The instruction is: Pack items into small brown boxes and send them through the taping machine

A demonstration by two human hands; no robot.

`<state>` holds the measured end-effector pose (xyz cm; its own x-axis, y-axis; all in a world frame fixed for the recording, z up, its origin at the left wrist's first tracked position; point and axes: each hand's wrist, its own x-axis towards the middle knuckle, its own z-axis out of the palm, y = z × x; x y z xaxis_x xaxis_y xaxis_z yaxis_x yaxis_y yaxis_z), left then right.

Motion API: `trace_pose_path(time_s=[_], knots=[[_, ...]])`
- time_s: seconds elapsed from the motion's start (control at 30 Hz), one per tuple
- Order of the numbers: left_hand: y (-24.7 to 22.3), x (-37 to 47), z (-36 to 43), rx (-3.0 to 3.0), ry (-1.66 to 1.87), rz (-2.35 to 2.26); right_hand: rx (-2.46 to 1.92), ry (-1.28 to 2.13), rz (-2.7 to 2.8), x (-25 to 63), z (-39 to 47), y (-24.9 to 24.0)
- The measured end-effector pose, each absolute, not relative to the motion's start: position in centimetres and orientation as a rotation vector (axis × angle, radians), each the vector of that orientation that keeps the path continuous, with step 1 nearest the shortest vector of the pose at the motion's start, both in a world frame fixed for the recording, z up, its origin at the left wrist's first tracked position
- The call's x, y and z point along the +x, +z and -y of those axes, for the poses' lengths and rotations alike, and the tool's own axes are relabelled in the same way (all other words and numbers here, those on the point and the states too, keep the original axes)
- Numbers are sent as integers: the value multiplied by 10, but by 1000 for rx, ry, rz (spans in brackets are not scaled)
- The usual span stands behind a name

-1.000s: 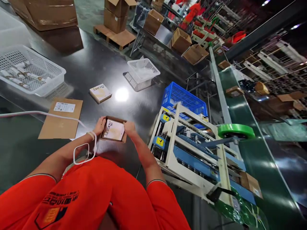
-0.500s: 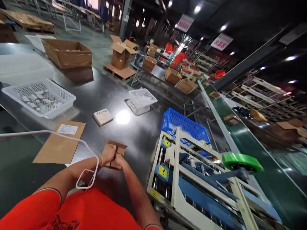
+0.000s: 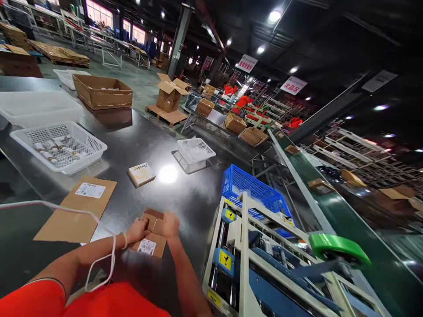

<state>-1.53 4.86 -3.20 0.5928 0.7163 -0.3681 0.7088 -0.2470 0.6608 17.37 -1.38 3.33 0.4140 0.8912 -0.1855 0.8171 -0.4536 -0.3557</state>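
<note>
A small brown cardboard box [image 3: 155,226] stands on the dark metal table in front of me, with a labelled flap folded out toward my body. My left hand [image 3: 138,230] grips its left side, fingers closed on the cardboard. At its right edge is my right hand [image 3: 171,225], slightly blurred, its fingers bent against the box; their exact hold is not clear. Left of the hands lies a flat cardboard sheet [image 3: 77,213] with a white label. Beyond them rests a small white and tan printed box [image 3: 142,174].
A white basket with several small rolls [image 3: 64,147] sits at the left, near a large open carton [image 3: 104,97]. Another white basket [image 3: 196,152] is farther back. At right are a blue crate [image 3: 254,189] and a machine with a green wheel [image 3: 339,250]. A white cable [image 3: 49,204] crosses at left.
My hands have moved apart to the two sides of the small brown box, and its labelled flap now shows toward me. The view has tilted upward.
</note>
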Motion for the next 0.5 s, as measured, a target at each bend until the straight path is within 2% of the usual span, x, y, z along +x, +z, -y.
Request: trace_pose_path(time_s=[0.1,0.33,0.5], knots=[[-39,-12,-42,1917,108,-1245,-2476,230,1529,184,15,32],[-54,-17,-27,1466,514,-1314,-2492,605,1626,144,99,-50],[-63,-22,-29,1418,674,-1457,-2540,703,1577,127,111,-61]])
